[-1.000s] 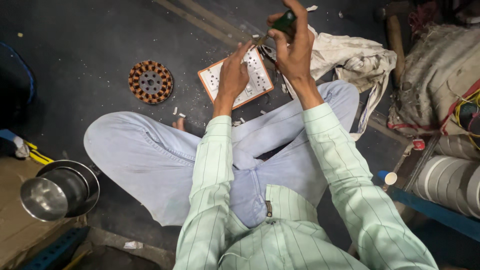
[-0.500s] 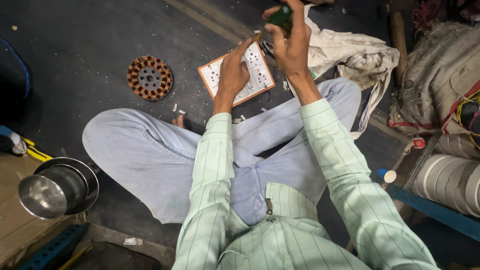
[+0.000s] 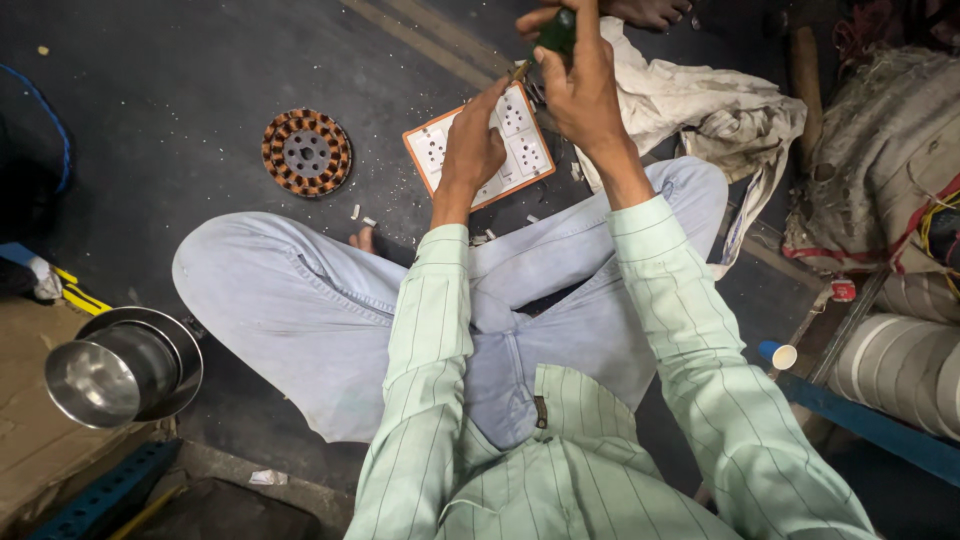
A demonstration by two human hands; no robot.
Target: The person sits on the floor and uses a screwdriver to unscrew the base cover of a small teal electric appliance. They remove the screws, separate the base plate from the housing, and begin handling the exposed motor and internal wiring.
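Observation:
I sit cross-legged on a dark floor. A white socket board with an orange edge (image 3: 436, 148) lies in front of my knees. My left hand (image 3: 472, 150) rests flat on it and holds it down. My right hand (image 3: 580, 85) is closed around a green-handled screwdriver (image 3: 553, 35), whose tip points down at the board's far edge. The part of the board under my left hand is hidden.
A round copper-wound motor stator (image 3: 306, 152) lies on the floor to the left. A steel pot (image 3: 120, 365) stands at lower left. A crumpled cloth (image 3: 700, 110) lies to the right, with cable reels (image 3: 900, 360) and clutter beyond. Small white bits dot the floor.
My right hand with the screwdriver has stayed over the board's far edge, shifting only slightly. My left hand keeps pressing on the board.

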